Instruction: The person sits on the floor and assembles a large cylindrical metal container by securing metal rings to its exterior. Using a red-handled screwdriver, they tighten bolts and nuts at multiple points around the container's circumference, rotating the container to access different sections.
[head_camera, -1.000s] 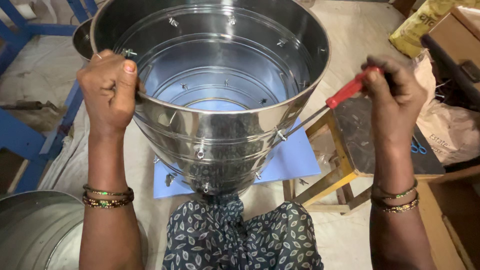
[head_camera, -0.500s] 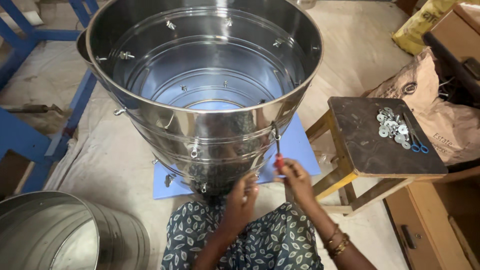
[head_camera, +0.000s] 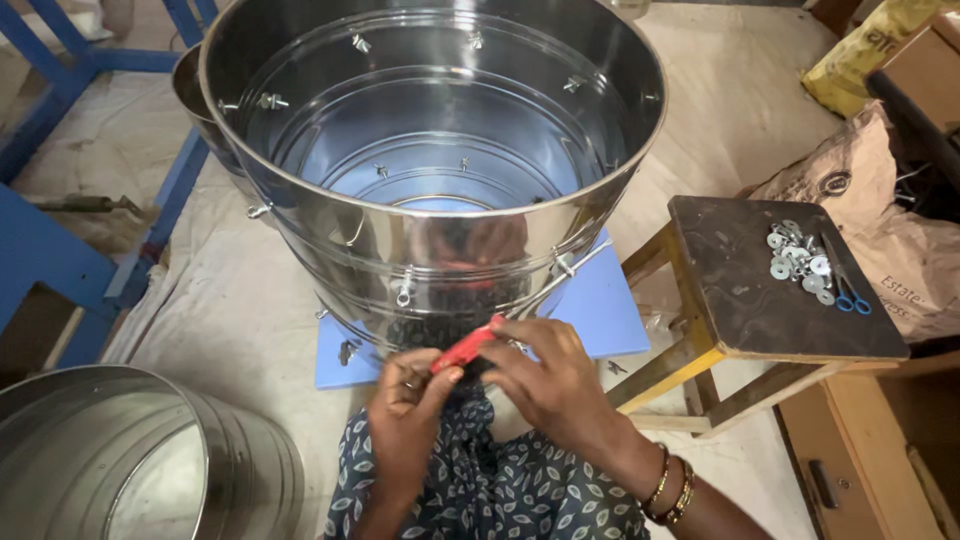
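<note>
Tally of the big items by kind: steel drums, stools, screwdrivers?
Shiny steel drums: 3 — central, lower left, one behind
Dark-topped wooden stool: 1
Red-handled screwdriver: 1
Total: 5

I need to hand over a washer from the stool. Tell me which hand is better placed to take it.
Right, probably. The right hand is on the side of the wooden stool, where the washers lie. The left hand pinches the red-handled screwdriver farther away.
</note>
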